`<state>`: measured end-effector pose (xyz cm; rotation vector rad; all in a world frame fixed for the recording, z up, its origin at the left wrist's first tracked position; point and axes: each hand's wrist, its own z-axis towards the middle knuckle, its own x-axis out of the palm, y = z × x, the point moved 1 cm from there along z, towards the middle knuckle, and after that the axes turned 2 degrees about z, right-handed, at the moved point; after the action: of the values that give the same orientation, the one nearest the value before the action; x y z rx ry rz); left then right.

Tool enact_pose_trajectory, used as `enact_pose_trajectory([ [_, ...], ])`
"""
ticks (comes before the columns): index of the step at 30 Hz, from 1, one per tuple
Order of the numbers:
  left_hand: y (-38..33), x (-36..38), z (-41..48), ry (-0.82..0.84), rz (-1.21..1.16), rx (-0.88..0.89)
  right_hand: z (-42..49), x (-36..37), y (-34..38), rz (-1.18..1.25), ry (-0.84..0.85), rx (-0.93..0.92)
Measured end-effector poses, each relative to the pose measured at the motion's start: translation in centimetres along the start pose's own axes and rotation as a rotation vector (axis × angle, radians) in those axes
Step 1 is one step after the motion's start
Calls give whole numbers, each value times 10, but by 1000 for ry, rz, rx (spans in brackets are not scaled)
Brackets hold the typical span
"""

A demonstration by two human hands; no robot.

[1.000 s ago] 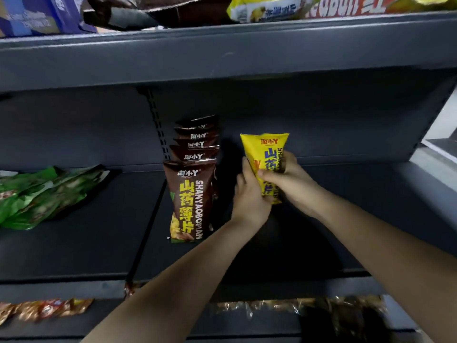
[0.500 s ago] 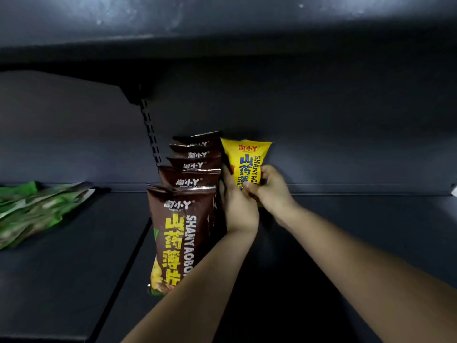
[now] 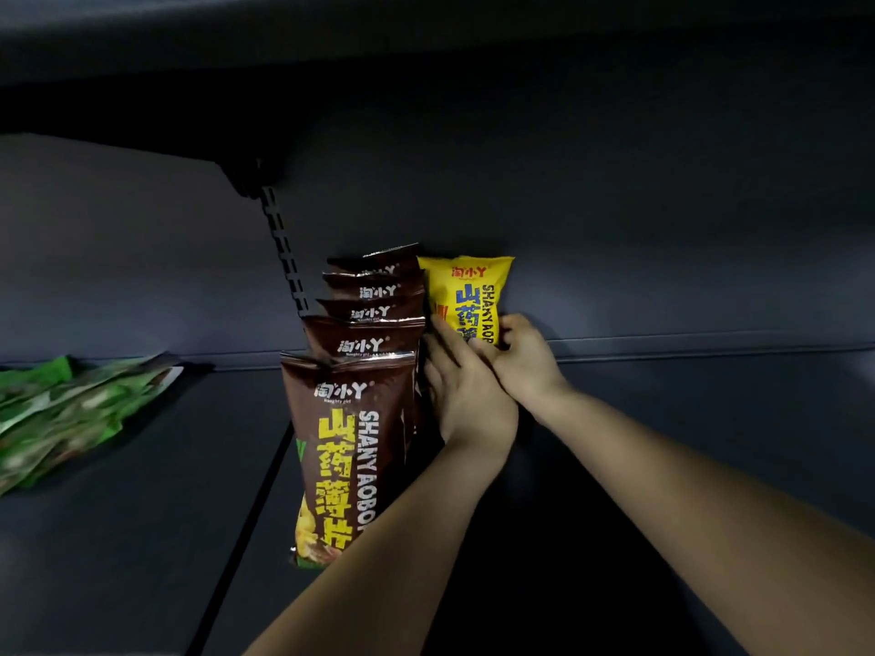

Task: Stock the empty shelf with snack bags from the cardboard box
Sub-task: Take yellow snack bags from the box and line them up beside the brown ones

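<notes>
A yellow snack bag point(image 3: 466, 295) stands upright at the back of the dark shelf point(image 3: 686, 419), against the rear wall. My right hand point(image 3: 525, 359) grips its lower part from the right. My left hand point(image 3: 466, 395) presses against its left side, between it and a row of several brown snack bags point(image 3: 352, 447) standing one behind another. The bag's lower half is hidden behind my hands. The cardboard box is out of view.
Green snack bags point(image 3: 71, 409) lie flat in a pile at the left of the shelf. A slotted upright point(image 3: 284, 248) runs down the back wall behind the brown row. The shelf above point(image 3: 426, 35) overhangs closely.
Both hands have carried the yellow bag deeper, to the back wall beside the brown row. My head has moved in closer and lower under the upper shelf.
</notes>
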<state>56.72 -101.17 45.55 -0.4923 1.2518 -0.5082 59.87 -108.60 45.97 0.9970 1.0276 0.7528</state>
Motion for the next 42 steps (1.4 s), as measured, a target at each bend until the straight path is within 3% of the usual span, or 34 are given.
enact_pose_trajectory([
  [4, 3, 1, -14, 128, -152, -55, -1, 0, 0, -12, 55, -12],
  [18, -2, -12, -54, 69, 56, 72, -42, -37, 3, -222, 20, 13],
  [27, -40, -24, -111, 88, 68, 321, -125, -138, 13, -333, 59, 35],
  [32, -74, -30, -165, 80, -24, 516, -168, -207, 4, -370, -13, 60],
  [37, -106, -20, -238, 236, -102, 702, -227, -264, -10, -421, -61, 82],
  [42, -108, 21, -313, 433, 41, 750, -306, -307, -34, -332, -64, 144],
])
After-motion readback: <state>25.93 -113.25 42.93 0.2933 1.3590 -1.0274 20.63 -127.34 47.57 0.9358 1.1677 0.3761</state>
